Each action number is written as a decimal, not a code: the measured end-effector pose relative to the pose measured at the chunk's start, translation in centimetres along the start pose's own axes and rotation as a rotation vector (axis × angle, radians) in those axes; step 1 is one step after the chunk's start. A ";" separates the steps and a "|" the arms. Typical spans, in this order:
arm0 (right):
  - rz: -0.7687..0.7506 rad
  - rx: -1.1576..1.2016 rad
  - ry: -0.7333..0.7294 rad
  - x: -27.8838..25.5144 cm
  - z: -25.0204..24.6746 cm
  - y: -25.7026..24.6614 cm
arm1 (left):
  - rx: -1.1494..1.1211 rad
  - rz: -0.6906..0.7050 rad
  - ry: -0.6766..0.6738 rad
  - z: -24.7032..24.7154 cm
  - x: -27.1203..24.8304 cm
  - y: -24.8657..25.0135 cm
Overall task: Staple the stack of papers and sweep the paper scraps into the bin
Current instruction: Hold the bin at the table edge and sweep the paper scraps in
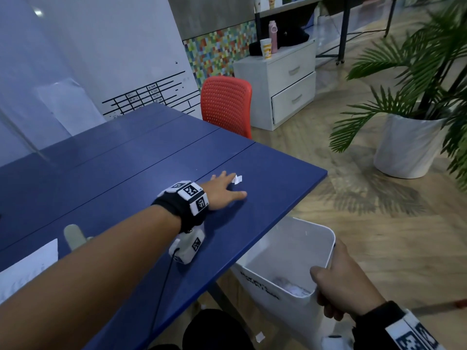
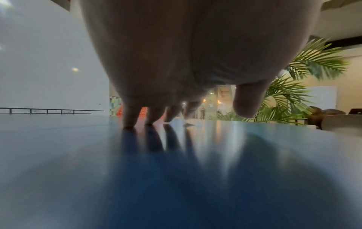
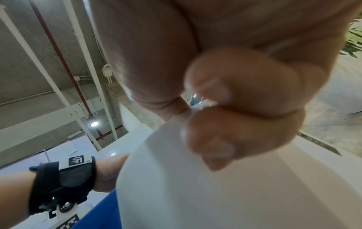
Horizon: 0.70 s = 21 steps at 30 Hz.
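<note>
My left hand (image 1: 226,189) lies flat on the blue table (image 1: 126,173) with straight, spread fingers; in the left wrist view its fingertips (image 2: 129,122) touch the tabletop. A small white paper scrap (image 1: 237,179) lies just past the fingertips, near the table's right edge. My right hand (image 1: 338,281) grips the near rim of the white bin (image 1: 290,251), held below the table edge; in the right wrist view its curled fingers (image 3: 235,111) clamp the bin wall (image 3: 195,193). Crumpled scraps (image 1: 290,286) lie inside the bin. The paper stack (image 1: 25,269) and a grey-green stapler (image 1: 73,236) sit at the left.
A red chair (image 1: 226,104) stands at the table's far end, a white drawer cabinet (image 1: 283,84) behind it. A potted palm (image 1: 409,145) stands on the wooden floor to the right. A small scrap (image 1: 259,337) lies on the floor by the bin. A whiteboard (image 1: 88,59) leans behind the table.
</note>
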State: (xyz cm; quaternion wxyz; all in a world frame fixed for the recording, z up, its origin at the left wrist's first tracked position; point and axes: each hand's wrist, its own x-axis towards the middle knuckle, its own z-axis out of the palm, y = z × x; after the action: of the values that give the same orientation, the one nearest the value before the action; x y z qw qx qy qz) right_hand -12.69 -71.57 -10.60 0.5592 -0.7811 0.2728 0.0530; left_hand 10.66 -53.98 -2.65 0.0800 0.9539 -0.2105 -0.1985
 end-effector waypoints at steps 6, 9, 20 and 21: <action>0.005 -0.009 0.016 0.0 -0.4 0.1 | 0.046 0.185 -0.062 1.4 -2.1 3.0; 0.004 -0.005 0.026 0.1 -0.8 0.3 | 0.094 0.347 -0.101 2.9 -5.0 4.6; -0.020 0.058 0.044 0.6 -0.9 1.5 | 0.047 0.540 -0.186 7.5 -14.4 7.3; -0.016 0.059 0.045 0.6 -0.9 1.8 | 0.010 0.529 -0.148 7.8 -14.7 6.7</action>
State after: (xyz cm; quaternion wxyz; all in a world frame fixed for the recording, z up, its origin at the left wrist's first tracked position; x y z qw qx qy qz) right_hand -13.23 -73.01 -12.06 0.5760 -0.7675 0.2804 0.0230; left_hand -7.31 -54.17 -3.08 0.1086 0.8490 -0.4587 -0.2388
